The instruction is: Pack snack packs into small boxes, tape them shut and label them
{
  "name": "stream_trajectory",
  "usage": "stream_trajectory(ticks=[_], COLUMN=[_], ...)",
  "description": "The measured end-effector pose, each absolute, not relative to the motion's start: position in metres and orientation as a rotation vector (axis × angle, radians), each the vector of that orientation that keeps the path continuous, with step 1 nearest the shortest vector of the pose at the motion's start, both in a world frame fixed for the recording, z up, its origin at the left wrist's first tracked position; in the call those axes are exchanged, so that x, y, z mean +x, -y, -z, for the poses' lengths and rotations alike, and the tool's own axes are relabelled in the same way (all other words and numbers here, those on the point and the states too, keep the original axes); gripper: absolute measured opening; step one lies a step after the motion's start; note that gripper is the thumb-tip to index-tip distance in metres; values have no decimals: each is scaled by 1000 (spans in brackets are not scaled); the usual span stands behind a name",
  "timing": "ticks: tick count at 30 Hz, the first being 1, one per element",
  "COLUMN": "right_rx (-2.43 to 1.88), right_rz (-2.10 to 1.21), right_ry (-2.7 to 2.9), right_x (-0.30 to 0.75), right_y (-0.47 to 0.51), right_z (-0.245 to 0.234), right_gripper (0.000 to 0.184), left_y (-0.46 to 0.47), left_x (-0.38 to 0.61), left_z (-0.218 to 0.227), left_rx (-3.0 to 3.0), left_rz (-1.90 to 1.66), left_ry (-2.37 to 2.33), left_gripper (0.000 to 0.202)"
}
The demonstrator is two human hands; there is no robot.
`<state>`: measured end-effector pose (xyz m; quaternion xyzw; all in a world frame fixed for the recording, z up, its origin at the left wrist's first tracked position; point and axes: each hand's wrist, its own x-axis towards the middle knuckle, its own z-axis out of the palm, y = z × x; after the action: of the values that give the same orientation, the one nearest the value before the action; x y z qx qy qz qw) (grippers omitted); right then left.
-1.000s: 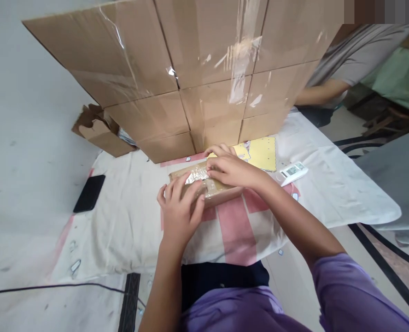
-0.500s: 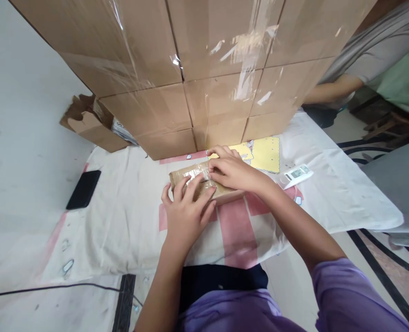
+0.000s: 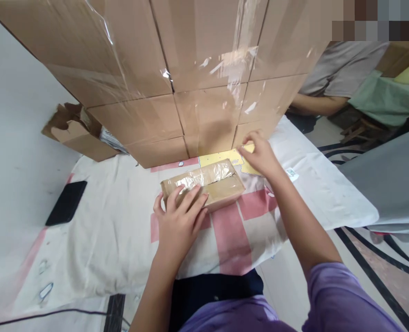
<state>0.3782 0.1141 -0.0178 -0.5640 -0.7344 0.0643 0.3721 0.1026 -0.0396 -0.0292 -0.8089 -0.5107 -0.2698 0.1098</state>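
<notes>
A small cardboard box (image 3: 221, 184) with shiny clear tape along its top lies on the cloth in front of me. My left hand (image 3: 180, 212) rests on its left part, fingers spread over the top and thumb at the near side. Raised beyond the box's right end is my right hand (image 3: 260, 154), its fingers loosely curled and apart, with nothing visible in them. It is over a yellow printed sheet (image 3: 221, 157) and partly covers it. A white piece with a printed label (image 3: 292, 174) lies just right of my right forearm.
Large taped cardboard boxes (image 3: 207, 110) stand stacked at the table's back. An opened carton (image 3: 82, 138) sits at the left, with a black phone-like slab (image 3: 66, 203) nearer me. The cloth-covered table (image 3: 118, 221) meets a wall at left. Another person's arm (image 3: 318, 105) shows at right.
My right hand has lifted off the small box and moved right and away, uncovering its taped top. My left hand stays on the box. The view has shifted slightly.
</notes>
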Motion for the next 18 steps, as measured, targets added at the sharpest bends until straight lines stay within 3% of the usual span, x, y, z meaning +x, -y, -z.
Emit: stream_trajectory(ticks=[3, 6, 11, 18], right_rx=[-1649, -1896, -2044, -2097], right_rz=[-189, -223, -196, -223], right_ry=[1885, 2137, 2319, 2361], right_x=[430, 450, 436, 416], right_y=[-147, -165, -184, -212], right_z=[39, 57, 71, 81], right_gripper=[11, 23, 42, 20], left_y=[38, 36, 34, 32], left_x=[99, 95, 91, 88], left_z=[30, 33, 37, 39], left_rx=[-2474, -2529, -2501, -2479], left_rz=[752, 715, 700, 679], left_ry=[1432, 1384, 1356, 1339], left_gripper=[47, 59, 62, 55])
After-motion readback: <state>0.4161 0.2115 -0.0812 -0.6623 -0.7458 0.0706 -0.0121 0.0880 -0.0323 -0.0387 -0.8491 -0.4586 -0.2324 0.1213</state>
